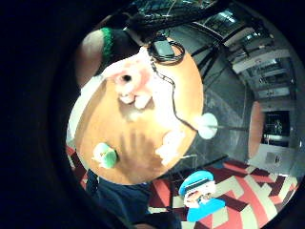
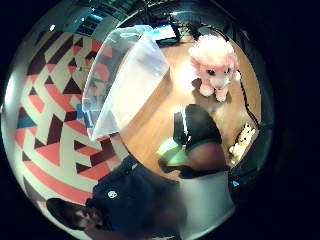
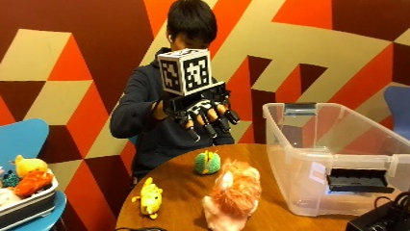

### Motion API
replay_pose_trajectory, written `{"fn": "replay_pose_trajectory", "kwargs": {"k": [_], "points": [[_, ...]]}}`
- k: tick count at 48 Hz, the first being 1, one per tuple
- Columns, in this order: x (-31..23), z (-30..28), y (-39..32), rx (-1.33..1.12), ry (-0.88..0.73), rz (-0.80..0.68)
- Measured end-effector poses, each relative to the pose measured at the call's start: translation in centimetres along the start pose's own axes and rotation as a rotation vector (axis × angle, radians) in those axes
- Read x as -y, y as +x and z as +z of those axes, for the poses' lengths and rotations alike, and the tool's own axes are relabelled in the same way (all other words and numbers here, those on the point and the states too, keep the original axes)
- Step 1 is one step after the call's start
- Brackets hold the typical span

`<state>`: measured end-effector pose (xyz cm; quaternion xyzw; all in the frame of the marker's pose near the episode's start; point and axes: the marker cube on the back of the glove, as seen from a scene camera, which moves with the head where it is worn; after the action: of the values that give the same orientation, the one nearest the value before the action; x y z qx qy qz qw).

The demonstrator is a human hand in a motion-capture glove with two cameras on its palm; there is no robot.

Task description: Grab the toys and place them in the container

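Note:
Three plush toys lie on the round wooden table [image 3: 185, 185]: a green and orange one [image 3: 207, 162] nearest the person, a small yellow one [image 3: 150, 197] toward the left edge, and a big fluffy pink one [image 3: 234, 195] at the front. The clear plastic container [image 3: 333, 159] stands on the table's right side. My gloved right hand [image 3: 202, 113] hovers well above the green toy, its fingers spread and pointing down, holding nothing. From the palm I see the pink toy [image 1: 133, 83], the green toy [image 1: 106, 155], the container [image 2: 125, 80] and the yellow toy [image 2: 243, 140].
A black device [image 3: 381, 219] with a cable sits at the table's front right corner, beside the container. A tray [image 3: 25, 202] holding several other plush toys rests on a blue chair [image 3: 22, 139] to the left of the table.

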<state>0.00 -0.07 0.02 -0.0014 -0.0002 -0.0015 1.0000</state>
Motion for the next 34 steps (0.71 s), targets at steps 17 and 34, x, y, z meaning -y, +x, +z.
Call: {"fn": "replay_pose_trajectory", "kwargs": {"k": [17, 34], "points": [[0.9, 0.1, 0.1, -0.001, -0.009, -0.025], [6.2, 2.5, 1.1, -0.038, -0.071, -0.001]]}}
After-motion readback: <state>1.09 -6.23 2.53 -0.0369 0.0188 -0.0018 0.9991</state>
